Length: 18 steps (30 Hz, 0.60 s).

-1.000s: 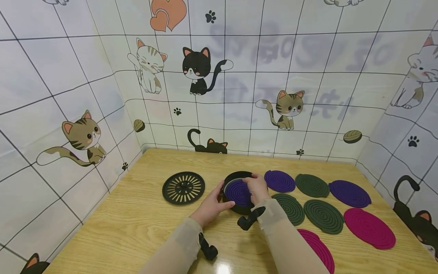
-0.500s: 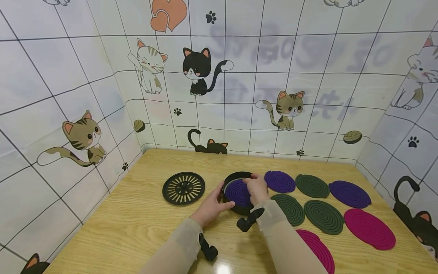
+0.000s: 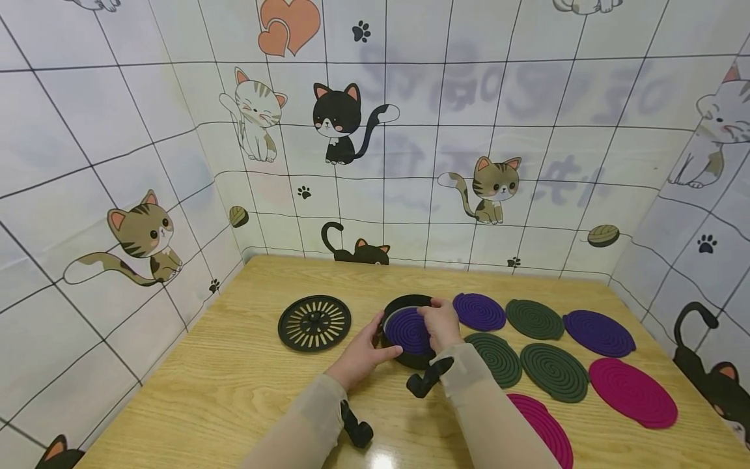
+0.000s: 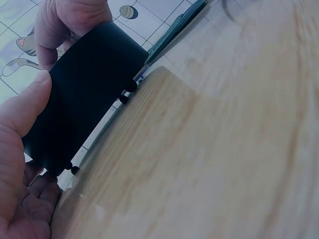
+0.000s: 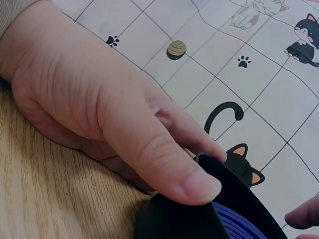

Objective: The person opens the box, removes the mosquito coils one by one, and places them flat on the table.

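Note:
A round black mosquito-coil tin (image 3: pixel 415 361) stands on the table with a purple mosquito coil (image 3: pixel 407 331) inside it. My left hand (image 3: pixel 362 355) grips the tin's left side, thumb in front and fingers curled round behind. In the left wrist view, the side of the tin (image 4: pixel 89 94) shows small round feet beneath. My right hand (image 3: pixel 442 324) holds the right rim. In the right wrist view its thumb (image 5: pixel 174 172) lies over the rim, with the fingers on the outer side and the purple coil (image 5: pixel 237 224) just beyond.
Left of the tin lies a slotted black lid (image 3: pixel 314 340). To the right, several coils lie flat, among them a purple coil (image 3: pixel 479 311), a green coil (image 3: pixel 554 371) and a pink coil (image 3: pixel 633 392). A cat-print sheet (image 3: pixel 410 150) closes off the table (image 3: pixel 234 384) behind.

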Each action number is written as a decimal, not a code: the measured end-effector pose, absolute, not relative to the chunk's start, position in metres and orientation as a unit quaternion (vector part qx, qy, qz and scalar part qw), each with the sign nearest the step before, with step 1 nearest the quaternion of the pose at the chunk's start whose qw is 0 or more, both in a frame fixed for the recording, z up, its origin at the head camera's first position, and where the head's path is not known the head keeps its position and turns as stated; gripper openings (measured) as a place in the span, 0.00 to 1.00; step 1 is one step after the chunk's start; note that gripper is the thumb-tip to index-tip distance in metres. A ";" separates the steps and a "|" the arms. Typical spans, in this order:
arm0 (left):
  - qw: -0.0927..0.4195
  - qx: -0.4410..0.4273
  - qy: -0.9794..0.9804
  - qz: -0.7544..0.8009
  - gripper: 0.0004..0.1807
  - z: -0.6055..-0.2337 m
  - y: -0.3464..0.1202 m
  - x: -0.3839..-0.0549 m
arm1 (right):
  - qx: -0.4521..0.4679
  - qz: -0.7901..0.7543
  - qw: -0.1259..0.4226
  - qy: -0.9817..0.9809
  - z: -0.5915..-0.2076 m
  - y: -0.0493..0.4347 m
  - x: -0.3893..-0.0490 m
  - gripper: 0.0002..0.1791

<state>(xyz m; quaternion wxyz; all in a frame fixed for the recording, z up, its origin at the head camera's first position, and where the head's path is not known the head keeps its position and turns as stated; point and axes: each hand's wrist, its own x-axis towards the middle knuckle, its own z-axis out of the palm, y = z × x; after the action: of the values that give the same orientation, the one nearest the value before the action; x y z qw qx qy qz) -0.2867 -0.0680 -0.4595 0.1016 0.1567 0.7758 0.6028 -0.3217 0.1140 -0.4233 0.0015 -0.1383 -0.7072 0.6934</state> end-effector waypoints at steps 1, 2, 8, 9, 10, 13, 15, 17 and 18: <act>0.101 0.156 0.776 0.602 0.49 -0.460 -0.068 -0.287 | -0.138 0.693 0.004 -0.707 -0.424 0.114 -0.322 0.32; 0.100 0.156 0.777 0.602 0.49 -0.460 -0.068 -0.287 | -0.138 0.693 0.005 -0.707 -0.424 0.114 -0.322 0.32; 0.097 0.155 0.783 0.595 0.49 -0.460 -0.067 -0.287 | -0.140 0.698 0.009 -0.702 -0.426 0.114 -0.322 0.32; 0.098 0.155 0.783 0.595 0.49 -0.461 -0.067 -0.287 | -0.139 0.698 0.009 -0.702 -0.425 0.114 -0.323 0.32; 0.098 0.154 0.783 0.594 0.49 -0.462 -0.067 -0.288 | -0.141 0.698 0.009 -0.702 -0.425 0.114 -0.323 0.32; 0.103 0.152 0.782 0.596 0.49 -0.468 -0.068 -0.293 | -0.143 0.696 0.008 -0.704 -0.426 0.114 -0.323 0.32; 0.101 0.152 0.783 0.595 0.49 -0.476 -0.068 -0.298 | -0.142 0.693 0.008 -0.707 -0.426 0.114 -0.323 0.31; 0.099 0.152 0.785 0.592 0.50 -0.483 -0.068 -0.303 | -0.141 0.691 0.008 -0.709 -0.426 0.114 -0.323 0.31; 0.098 0.153 0.786 0.591 0.50 -0.486 -0.068 -0.304 | -0.140 0.689 0.008 -0.711 -0.425 0.115 -0.323 0.31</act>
<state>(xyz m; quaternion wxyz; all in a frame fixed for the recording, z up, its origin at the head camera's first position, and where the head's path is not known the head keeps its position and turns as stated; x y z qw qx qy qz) -0.3044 -0.0680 -0.4858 0.0982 0.1526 0.7856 0.5915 -0.3226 0.1145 -0.4255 0.0079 -0.1399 -0.7108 0.6893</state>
